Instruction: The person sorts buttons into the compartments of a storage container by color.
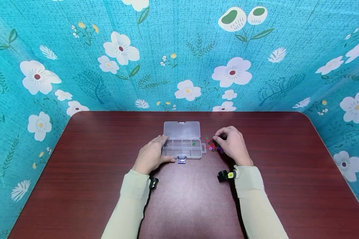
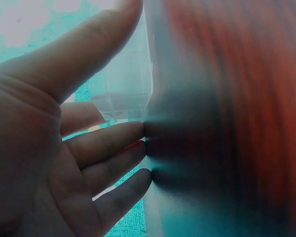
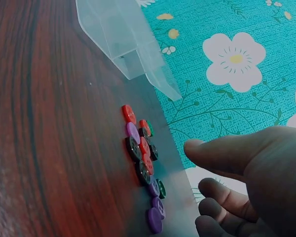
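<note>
A clear plastic compartment box lies with its lid raised toward the back. My left hand holds its left end, thumb along the front edge and fingers at the back; in the left wrist view several fingertips reach down to the tabletop. One green button sits in a right rear compartment. Right of the box are loose red, black, purple and green buttons. My right hand is over them, thumb and index tips close together, other fingers curled; I cannot tell whether a button is between the tips.
A blue latch sticks out at the box's front, and a hanging tab at its right end. The dark red wooden table ends at the back against a turquoise flowered cloth. Both wrists wear black straps.
</note>
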### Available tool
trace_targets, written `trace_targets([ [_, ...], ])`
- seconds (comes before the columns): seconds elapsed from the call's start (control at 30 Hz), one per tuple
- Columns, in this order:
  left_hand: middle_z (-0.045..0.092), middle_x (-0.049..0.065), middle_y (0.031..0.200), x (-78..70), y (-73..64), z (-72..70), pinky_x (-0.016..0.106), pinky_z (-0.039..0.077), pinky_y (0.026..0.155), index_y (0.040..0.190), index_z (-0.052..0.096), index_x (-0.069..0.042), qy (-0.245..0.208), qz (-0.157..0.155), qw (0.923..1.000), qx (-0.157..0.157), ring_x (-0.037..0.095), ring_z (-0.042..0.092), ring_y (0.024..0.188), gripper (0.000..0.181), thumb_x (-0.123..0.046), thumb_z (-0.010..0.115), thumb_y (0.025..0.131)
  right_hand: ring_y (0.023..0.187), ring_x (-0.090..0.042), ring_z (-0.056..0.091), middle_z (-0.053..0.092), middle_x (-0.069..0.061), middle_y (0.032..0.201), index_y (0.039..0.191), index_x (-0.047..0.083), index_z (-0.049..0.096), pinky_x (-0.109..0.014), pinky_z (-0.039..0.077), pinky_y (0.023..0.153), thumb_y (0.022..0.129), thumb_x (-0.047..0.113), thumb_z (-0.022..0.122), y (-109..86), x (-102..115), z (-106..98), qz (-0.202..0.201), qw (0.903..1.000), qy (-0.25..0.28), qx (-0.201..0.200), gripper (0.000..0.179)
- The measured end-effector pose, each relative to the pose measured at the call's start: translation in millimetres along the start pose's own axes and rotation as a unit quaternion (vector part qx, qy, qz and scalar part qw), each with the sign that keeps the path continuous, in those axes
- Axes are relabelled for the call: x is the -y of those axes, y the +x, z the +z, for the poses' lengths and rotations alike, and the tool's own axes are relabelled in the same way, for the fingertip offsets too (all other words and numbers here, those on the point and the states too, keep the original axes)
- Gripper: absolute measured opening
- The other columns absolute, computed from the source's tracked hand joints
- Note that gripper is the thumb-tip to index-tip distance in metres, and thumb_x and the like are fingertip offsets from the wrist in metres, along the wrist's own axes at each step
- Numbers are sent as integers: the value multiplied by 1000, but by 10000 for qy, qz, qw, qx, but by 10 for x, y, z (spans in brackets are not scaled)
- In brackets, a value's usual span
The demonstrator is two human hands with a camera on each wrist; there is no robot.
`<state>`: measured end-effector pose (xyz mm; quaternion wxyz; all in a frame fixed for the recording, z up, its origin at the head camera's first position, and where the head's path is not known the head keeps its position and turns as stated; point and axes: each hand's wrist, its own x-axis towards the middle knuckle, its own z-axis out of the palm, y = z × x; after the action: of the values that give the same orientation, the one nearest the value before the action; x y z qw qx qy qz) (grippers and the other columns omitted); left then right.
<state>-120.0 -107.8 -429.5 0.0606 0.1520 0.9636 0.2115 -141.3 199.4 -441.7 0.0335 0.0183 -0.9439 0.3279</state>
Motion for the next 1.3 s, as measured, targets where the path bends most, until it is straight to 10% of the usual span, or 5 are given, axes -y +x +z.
trace_targets([
  [1.3, 50, 10, 151, 17, 3, 9, 45, 40, 113, 148, 50, -5, 10, 10, 10000, 4, 25, 41, 143, 97, -49, 88, 71, 96, -25, 59, 63, -7, 110, 93, 14, 74, -41, 48, 80, 92, 19, 74, -41, 239, 2, -202, 9996, 191, -26, 5],
])
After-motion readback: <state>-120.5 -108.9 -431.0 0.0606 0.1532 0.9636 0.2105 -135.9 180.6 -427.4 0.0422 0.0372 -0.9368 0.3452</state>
